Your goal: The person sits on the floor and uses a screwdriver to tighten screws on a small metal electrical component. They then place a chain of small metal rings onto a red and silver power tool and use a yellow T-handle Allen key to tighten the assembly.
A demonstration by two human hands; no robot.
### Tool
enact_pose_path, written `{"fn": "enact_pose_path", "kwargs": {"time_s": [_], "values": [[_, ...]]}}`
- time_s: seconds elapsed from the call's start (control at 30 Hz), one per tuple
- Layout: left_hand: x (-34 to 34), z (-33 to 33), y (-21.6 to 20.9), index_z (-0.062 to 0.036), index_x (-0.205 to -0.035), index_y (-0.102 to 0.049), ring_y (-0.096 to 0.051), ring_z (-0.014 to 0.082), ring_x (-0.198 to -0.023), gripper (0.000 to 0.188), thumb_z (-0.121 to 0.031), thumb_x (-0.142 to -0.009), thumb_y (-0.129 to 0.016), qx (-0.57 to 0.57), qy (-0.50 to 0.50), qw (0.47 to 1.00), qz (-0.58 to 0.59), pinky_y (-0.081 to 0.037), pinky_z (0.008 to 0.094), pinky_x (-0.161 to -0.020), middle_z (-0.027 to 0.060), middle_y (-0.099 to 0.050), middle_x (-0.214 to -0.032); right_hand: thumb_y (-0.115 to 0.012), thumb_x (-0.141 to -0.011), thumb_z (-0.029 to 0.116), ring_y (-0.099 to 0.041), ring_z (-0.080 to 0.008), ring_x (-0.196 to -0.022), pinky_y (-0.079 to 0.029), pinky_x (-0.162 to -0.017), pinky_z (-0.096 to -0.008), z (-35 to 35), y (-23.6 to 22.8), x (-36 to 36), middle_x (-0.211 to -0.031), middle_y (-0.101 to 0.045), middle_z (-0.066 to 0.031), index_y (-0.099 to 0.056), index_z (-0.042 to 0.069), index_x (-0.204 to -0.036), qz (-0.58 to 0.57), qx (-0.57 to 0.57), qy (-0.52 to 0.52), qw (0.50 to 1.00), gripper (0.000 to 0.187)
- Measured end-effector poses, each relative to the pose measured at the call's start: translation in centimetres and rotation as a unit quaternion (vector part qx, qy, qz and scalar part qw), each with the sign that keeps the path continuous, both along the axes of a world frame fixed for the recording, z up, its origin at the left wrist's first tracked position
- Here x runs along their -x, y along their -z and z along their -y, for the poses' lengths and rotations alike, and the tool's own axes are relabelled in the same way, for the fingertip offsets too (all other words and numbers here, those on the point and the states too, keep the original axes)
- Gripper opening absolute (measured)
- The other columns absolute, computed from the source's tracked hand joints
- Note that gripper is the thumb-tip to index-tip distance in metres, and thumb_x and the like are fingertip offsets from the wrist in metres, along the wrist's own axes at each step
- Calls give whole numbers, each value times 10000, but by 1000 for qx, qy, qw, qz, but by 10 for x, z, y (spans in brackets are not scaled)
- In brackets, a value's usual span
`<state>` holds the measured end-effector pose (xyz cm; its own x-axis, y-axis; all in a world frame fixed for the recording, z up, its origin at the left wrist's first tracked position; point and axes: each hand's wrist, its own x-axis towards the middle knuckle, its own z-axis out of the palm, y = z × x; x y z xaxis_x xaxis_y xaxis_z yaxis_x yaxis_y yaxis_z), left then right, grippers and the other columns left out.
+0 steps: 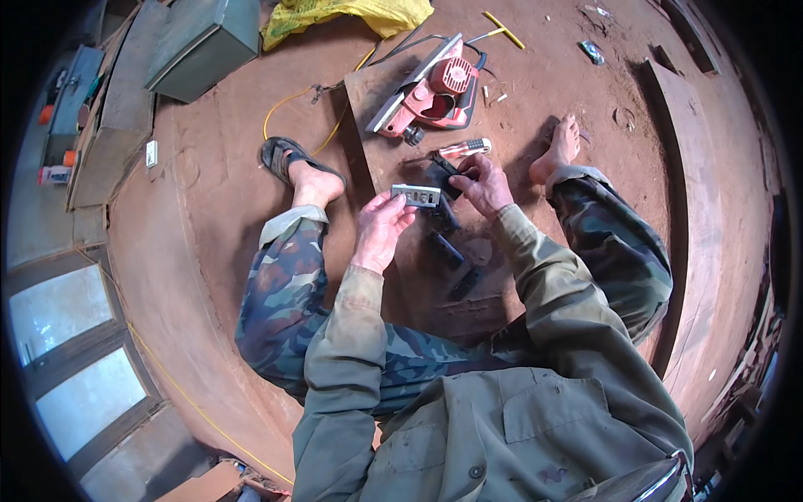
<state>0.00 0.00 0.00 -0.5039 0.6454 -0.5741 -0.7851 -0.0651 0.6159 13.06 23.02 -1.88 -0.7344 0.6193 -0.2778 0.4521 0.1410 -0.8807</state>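
My left hand [383, 226] is pinching the left end of a slotted silver metal block [416, 196], its long axis running left to right. Just past its right end, my right hand [487, 186] is gripping a narrow black piece [446, 165]; a red electric planer [428, 107] is lying farther ahead.

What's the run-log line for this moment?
left hand: holds metal block | right hand: holds black piece | red power tool: rests on board
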Motion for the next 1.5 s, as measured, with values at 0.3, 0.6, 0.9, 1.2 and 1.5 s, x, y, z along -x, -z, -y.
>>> {"fn": "enact_pose_path", "kwargs": {"time_s": [0.3,0.6,0.9,1.2,1.5], "values": [[-9,-6,-51,-36,-1397,-678,-729,117,-869,382,-95,-1029,-762,67,6,989,-129,-611,277,-776,31,-738,-1079,-863,-968,228,-658,-102,-614,-492,-532,-247,17,-57,0,-852,-714,-6,-692,107,-1057,-92,314,-24,945,228],[-22,1,-50,-38,-1403,-677,-733,116,-829,403,-152,-1030,-777,120,-36,974,-191,-622,266,-730,59,-745,-1123,-831,-1001,257,-671,-104,-640,-512,-562,-250,43,-56,6,-897,-718,-4,-679,110,-1109,-103,363,-55,925,237],[-28,6,-47,-62,-1479,-617,-765,157,-908,421,-263,-1115,-681,90,-93,979,-160,-646,312,-778,73,-744,-1182,-773,-1026,148,-728,-128,-855,-607,-747,-287,48,-58,3,-1020,-723,-29,-639,78,-1320,-108,432,-112,889,330],[-40,14,-63,-86,-1570,-493,-680,134,-1119,592,-42,-1029,-730,41,-89,987,-127,-603,326,-898,45,-679,-1286,-784,-979,45,-756,-167,-907,-637,-805,-306,42,-53,6,-1072,-753,-71,-642,32,-1362,-102,456,-137,874,409],[-41,30,-49,-80,-1354,-619,-720,159,-1087,365,29,-1016,-704,-2,-130,991,1,-630,317,-921,54,-706,-1236,-755,-879,163,-683,-344,-1155,-522,-976,-500,-41,-23,39,-1231,-732,-107,-779,129,-1187,135,-412,-203,878,311]]}}
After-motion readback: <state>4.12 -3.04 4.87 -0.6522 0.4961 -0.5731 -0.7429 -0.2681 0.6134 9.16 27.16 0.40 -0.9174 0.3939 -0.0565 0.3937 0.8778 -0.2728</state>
